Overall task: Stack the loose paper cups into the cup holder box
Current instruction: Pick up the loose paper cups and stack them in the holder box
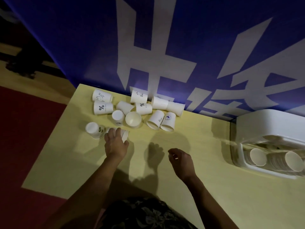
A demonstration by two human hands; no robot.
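Several loose white paper cups (pixel 133 120) lie scattered at the far side of a yellow table (pixel 198 179), most on their sides, some printed with small designs. My left hand (pixel 115 142) rests over one lying cup (pixel 125 134), fingers curled around it. An upside-down cup (pixel 94 129) stands just left of that hand. My right hand (pixel 181 160) hovers above the table's middle, fingers loosely curled and holding nothing. The white cup holder box (pixel 264 169) sits at the right edge with two rows of nested cups (pixel 258 157) lying inside.
A blue banner (pixel 181 47) with large white characters hangs right behind the cups. Red floor (pixel 19 138) lies beyond the table's left edge. A white lid or casing (pixel 270 123) rises behind the box. My patterned clothing (pixel 145 214) is at the bottom.
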